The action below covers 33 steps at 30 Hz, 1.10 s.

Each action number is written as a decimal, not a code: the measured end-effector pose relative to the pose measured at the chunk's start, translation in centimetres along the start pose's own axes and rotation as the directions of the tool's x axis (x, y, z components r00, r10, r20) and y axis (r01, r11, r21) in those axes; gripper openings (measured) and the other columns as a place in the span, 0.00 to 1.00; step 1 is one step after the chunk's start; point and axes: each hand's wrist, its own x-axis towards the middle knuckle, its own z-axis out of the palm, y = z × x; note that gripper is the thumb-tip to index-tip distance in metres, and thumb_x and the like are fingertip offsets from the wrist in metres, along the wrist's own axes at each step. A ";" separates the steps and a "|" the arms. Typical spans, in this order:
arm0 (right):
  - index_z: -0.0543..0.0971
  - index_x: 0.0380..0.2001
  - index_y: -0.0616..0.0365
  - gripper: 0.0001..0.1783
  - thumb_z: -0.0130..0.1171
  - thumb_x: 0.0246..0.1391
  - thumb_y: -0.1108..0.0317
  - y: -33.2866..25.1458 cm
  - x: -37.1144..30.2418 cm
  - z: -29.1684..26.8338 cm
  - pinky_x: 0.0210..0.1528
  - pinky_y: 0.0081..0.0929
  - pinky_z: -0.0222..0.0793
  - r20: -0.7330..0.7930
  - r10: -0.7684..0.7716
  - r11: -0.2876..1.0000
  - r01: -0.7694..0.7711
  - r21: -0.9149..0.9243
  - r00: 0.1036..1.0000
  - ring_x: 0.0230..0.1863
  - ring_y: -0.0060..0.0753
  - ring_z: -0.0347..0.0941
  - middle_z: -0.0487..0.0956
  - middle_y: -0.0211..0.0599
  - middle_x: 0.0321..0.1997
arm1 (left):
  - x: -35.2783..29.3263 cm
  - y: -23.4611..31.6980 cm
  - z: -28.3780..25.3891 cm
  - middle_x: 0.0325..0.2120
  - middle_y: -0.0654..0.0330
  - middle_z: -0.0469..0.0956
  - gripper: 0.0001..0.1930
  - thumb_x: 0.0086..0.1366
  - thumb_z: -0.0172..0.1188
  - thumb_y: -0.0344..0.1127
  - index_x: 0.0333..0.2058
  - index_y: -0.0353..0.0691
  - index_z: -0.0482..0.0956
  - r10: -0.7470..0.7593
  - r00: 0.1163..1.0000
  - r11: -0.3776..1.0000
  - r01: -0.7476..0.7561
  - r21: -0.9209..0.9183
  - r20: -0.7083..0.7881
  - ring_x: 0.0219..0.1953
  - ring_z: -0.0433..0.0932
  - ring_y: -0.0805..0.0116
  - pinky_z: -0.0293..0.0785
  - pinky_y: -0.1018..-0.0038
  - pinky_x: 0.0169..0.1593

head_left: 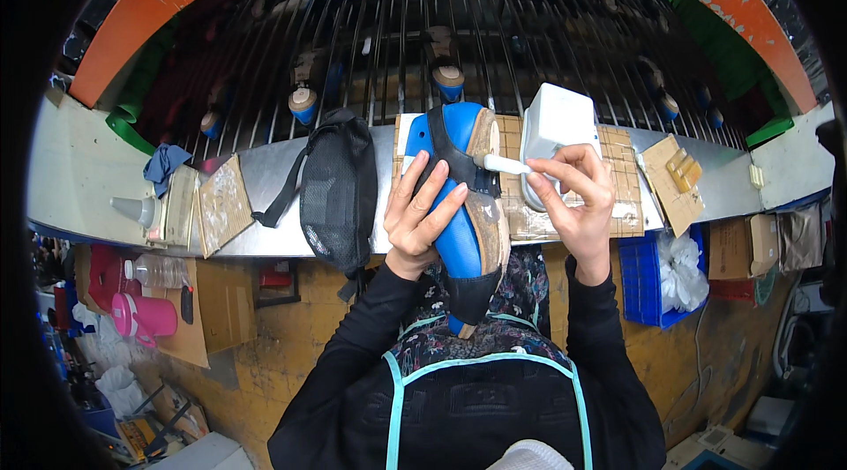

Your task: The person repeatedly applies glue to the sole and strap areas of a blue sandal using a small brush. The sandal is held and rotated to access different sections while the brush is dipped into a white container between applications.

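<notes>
A shoe with black straps and a tan sole [489, 214] sits on a blue shoe last [459, 227]. It lies on its side at the edge of the bench, toe and heel pointing away from and toward me. My left hand [419, 219] grips the last, its fingers laid across the blue side. Between the fingertips of my right hand [578, 197] is a slim white brush [505, 165], whose tip meets the sole's edge near the black strap. The bristles are too small to make out. Just beyond that hand stands a white plastic container [563, 115].
Ahead runs a roller conveyor [371, 47] carrying several shoes on blue lasts. A black waist bag [337, 192] lies left of my hands. Brown cardboard [622, 197] covers the bench at right. Below stand a blue crate [640, 285] with white plastic and a pink jug [146, 315].
</notes>
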 end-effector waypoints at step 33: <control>0.86 0.33 0.55 0.09 0.70 0.44 0.70 1.5 2.4 -2.0 0.35 0.22 0.61 0.312 -0.083 0.969 0.004 0.245 0.947 0.31 0.21 0.69 0.75 0.30 0.33 | 1.1 -0.7 0.2 0.48 0.50 0.79 0.18 0.49 0.66 0.33 0.42 0.42 0.83 -0.025 1.000 0.997 0.026 -0.072 0.016 0.55 0.74 0.45 0.69 0.55 0.58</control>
